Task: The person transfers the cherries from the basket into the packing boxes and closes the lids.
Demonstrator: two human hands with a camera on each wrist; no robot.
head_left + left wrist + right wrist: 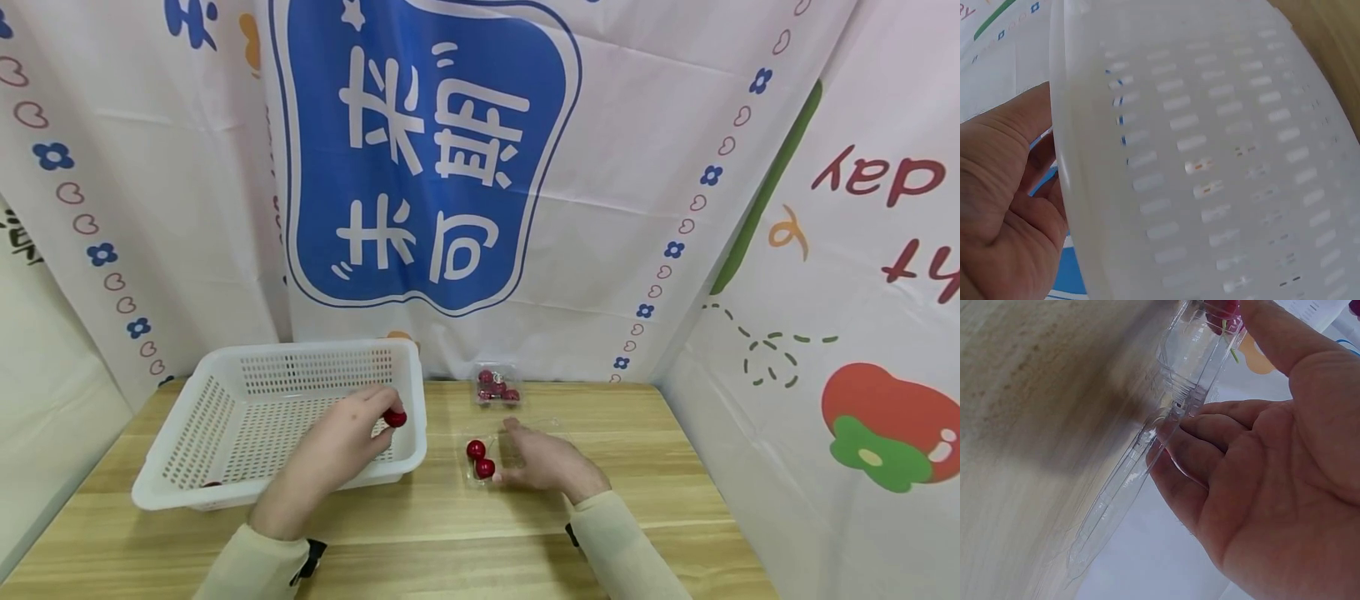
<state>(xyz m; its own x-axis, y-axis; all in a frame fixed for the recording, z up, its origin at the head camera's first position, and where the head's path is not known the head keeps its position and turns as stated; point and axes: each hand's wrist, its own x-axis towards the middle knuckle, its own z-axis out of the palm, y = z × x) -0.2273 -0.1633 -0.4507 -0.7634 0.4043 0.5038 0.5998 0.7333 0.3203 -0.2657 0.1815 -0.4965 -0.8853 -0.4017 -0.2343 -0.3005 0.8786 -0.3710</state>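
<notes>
My left hand [341, 437] pinches a dark red cherry [395, 418] over the right end of a white perforated plastic basket [416, 404]. In the left wrist view the basket's wall hides that cherry and the fingertips. A small dark red thing [213, 484], mostly hidden by the rim, lies at the basket's near left. My right hand [546, 463] holds an opened clear plastic box [1179, 362] on the table, thumb near the cherries and fingers by the hinge. Two red cherries [485, 469] lie in the box, and its clear lid [1110, 512] is folded out.
Behind the opened box stands another clear box [498, 402] holding several dark red cherries. The wooden table [450, 542] meets a printed cloth backdrop [615, 250] at its back edge. Cloth also hangs along both sides.
</notes>
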